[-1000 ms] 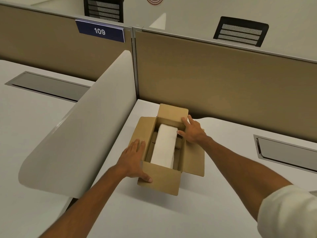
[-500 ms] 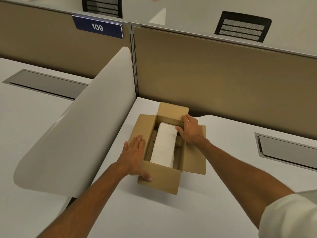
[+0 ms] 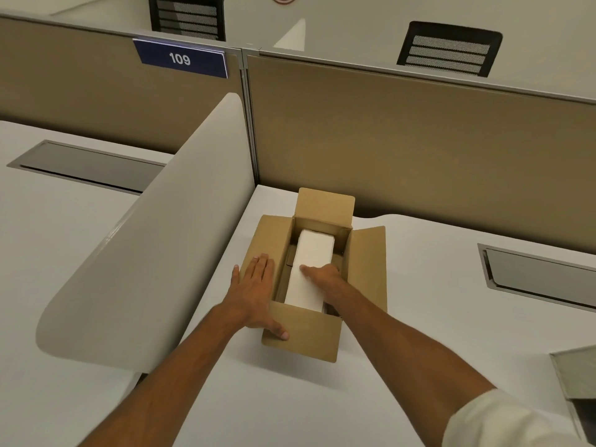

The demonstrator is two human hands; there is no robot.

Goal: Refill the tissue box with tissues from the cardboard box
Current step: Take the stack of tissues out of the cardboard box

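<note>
An open brown cardboard box sits on the white desk with its flaps spread outward. Inside lies a long white tissue stack, running away from me. My left hand rests flat on the box's left flap, fingers apart, thumb on the near flap. My right hand is down inside the box at the near half of the stack. Its thumb lies on top of the tissues, and its fingers are hidden along the stack's right side. I cannot make out a tissue box for certain.
A curved white divider stands just left of the box. A tan partition rises behind it. A grey recessed cable tray is set in the desk at right. A grey object pokes in at the right edge.
My right hand left the far right corner of the box and dropped inside onto the tissue stack. My left hand stayed on the left flap. The camera moved closer.
</note>
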